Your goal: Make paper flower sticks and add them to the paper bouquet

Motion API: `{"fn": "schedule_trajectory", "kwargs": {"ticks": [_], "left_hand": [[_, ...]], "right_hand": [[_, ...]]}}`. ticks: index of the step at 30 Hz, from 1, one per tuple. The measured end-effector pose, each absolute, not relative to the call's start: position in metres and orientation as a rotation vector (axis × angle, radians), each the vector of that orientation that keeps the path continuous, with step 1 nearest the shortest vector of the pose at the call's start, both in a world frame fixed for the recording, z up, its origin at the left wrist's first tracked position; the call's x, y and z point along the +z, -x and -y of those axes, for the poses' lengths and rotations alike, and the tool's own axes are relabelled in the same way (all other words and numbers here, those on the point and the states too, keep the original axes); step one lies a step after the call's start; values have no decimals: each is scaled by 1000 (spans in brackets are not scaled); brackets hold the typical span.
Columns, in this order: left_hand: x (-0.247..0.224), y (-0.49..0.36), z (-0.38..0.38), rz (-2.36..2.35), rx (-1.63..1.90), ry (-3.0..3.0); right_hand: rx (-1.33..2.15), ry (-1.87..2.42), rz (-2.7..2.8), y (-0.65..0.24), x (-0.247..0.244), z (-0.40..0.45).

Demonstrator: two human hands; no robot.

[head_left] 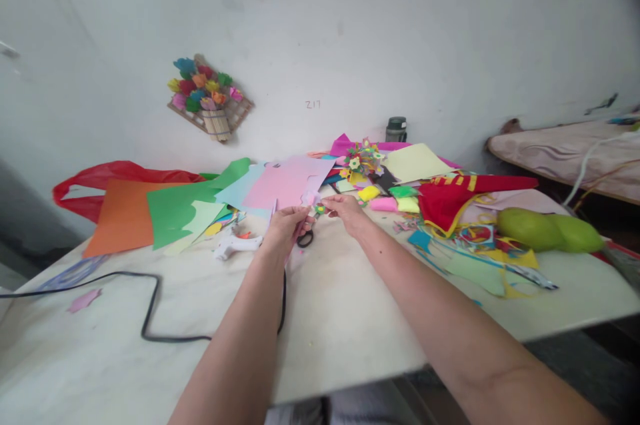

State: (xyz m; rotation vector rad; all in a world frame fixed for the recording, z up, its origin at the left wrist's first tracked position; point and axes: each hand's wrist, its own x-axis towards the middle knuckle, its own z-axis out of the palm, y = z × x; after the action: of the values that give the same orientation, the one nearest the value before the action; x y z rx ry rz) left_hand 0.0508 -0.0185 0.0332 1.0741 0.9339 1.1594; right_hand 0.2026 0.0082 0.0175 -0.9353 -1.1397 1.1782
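Both hands meet over the middle of the table, closed on small craft pieces. My left hand (291,219) pinches a small pale pink paper piece (311,201). Its lower fingers partly hide what else it holds. My right hand (345,207) has its fingertips together at the edge of a small green and yellow flower (319,209), close to the left fingertips. Just below the hands lies the black handle of scissors (305,239). A white glue gun (235,243) rests left of my left hand.
Coloured sheets, including orange (123,218) and pink paper (283,183), cover the back left. A black cable (150,308) crosses the left. Paper flowers (363,161), a red pennant (445,201), scraps and green objects (530,228) lie right. A bottle (397,129) stands behind.
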Motion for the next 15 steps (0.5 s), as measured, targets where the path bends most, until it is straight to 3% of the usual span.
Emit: {"fn": "schedule_trajectory", "kwargs": {"ticks": [15], "left_hand": [[31,-50,17,-963,1159,-1081]], "right_hand": [[1205,904,1184,-201,21,-6]]}}
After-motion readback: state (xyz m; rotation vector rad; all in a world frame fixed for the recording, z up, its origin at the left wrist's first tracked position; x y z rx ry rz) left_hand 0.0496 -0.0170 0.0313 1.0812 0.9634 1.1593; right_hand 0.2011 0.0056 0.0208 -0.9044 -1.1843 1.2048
